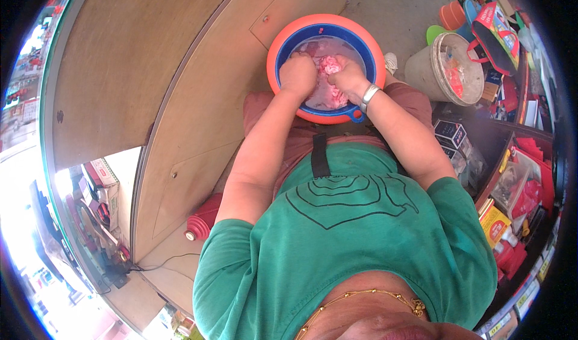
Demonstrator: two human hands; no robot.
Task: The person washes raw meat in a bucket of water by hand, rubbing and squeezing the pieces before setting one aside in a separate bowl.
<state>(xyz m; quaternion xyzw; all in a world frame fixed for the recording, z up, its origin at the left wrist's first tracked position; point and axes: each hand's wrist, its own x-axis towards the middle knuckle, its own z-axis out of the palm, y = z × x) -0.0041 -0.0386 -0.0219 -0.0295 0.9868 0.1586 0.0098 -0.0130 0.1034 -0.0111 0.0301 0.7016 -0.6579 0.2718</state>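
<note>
An orange basin (327, 19) with a blue inner bowl (344, 33) sits between my knees. Cloudy pinkish water (316, 98) fills much of it. Wet, ruffled pink pieces (328, 64), resembling raw offal, lie in the water. My right hand (347, 75), with a silver bangle (370, 95) at its wrist, grips part of this pink mass between thumb and fingers. At the basin's left side, my left hand (298, 74) is curled, its fingertips hidden in or near the water; whether it holds anything is unclear. A blue ring tab (356, 115) juts out below my right wrist.
Wooden cabinet panels (198, 100) rise close on the left. A red thermos-like flask (203, 218) is beside my left elbow. On the right, a whitish bucket (422, 71) holds litter, near small boxes (450, 133) and a cluttered open drawer (487, 179).
</note>
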